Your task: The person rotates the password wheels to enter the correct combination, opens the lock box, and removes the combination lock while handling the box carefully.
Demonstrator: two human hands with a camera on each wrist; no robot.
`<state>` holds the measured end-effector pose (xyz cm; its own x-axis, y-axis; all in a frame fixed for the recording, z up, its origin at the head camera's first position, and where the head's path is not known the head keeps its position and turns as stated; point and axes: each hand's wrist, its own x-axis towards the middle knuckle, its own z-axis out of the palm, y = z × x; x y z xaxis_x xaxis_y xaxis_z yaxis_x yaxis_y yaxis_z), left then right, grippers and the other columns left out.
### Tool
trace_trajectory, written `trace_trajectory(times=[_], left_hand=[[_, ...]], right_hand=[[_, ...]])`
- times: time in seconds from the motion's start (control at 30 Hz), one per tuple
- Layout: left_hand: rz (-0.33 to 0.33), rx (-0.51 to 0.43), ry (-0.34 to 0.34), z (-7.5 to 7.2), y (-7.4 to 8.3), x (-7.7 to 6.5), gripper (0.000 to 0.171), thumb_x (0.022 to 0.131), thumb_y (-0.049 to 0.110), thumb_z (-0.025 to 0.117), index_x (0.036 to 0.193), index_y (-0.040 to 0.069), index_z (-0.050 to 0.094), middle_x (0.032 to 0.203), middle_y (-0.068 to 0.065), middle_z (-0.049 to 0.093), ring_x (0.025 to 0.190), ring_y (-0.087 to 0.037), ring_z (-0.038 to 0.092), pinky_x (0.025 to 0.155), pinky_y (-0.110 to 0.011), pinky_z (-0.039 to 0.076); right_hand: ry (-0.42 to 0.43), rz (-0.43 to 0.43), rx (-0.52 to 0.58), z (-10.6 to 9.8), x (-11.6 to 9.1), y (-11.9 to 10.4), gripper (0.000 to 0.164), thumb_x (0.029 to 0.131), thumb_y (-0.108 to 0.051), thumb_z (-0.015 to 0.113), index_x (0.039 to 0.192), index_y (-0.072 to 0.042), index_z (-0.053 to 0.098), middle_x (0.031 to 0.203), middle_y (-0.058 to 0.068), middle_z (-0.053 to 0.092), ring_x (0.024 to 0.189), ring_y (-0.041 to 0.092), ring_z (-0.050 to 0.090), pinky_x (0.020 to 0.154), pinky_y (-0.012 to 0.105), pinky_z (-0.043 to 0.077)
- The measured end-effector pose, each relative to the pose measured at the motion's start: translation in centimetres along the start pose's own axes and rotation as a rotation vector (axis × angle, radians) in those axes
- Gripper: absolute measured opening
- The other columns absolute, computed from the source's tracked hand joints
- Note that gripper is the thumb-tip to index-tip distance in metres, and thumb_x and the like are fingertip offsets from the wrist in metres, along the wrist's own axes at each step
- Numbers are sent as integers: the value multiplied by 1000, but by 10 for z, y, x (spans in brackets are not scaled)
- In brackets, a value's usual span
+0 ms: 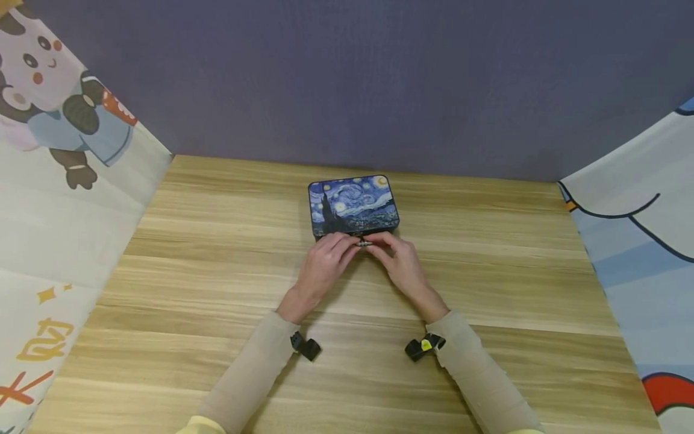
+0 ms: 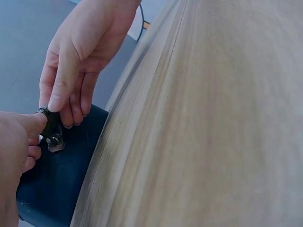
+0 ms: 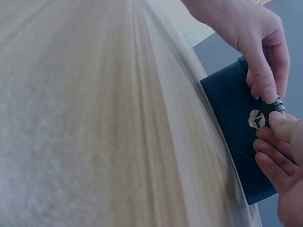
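Note:
A box (image 1: 355, 205) with a swirling blue night-sky painting on its lid sits toward the back of the table, its lid down. On its dark front side is a rounded metal clasp plate (image 3: 254, 119). A small combination padlock (image 3: 275, 108) with ringed dials hangs at that clasp. My left hand (image 1: 321, 263) pinches one end of the padlock between thumb and fingers. From the other side my right hand (image 1: 403, 265) pinches its opposite end, thumb toward me. Fingers cover much of the padlock (image 2: 49, 121), so the shackle is only partly visible.
The wood-grain table (image 1: 217, 289) extends around the box. Behind it rises a dark blue-grey panel (image 1: 379, 84). Printed cartoon panels flank the table on the left (image 1: 81, 223) and right (image 1: 634, 253). Each sleeve carries a small black wrist camera.

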<state>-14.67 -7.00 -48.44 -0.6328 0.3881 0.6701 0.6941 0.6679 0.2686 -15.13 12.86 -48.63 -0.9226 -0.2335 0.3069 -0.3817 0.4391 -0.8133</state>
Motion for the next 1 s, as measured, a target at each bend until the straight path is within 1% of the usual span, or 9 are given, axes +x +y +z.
trace_trajectory(times=[0.23,0.57,1.0], left_hand=[[2,-5,3,0,0,0,16,92,12,79,105,3,76,99,-6,74,89,-20,71,84,-32,61],[-18,4,-31,-1,1,0,15,96,13,75,107,3,76,101,-6,75,90,-19,71,85,-30,60],[-14,4,-20,-1,0,0,17,93,13,78,107,3,77,99,-7,75,89,-20,71,84,-31,61]], right_hand=[[0,6,7,-1,-1,-1,19,95,-8,73,114,-5,75,109,11,77,100,26,74,87,41,61],[3,-3,12,-1,0,-1,19,95,-7,74,113,-5,75,109,12,77,101,27,74,88,42,61],[-1,14,-1,-1,0,-2,18,95,-8,73,113,-6,75,107,11,78,100,26,74,88,42,61]])
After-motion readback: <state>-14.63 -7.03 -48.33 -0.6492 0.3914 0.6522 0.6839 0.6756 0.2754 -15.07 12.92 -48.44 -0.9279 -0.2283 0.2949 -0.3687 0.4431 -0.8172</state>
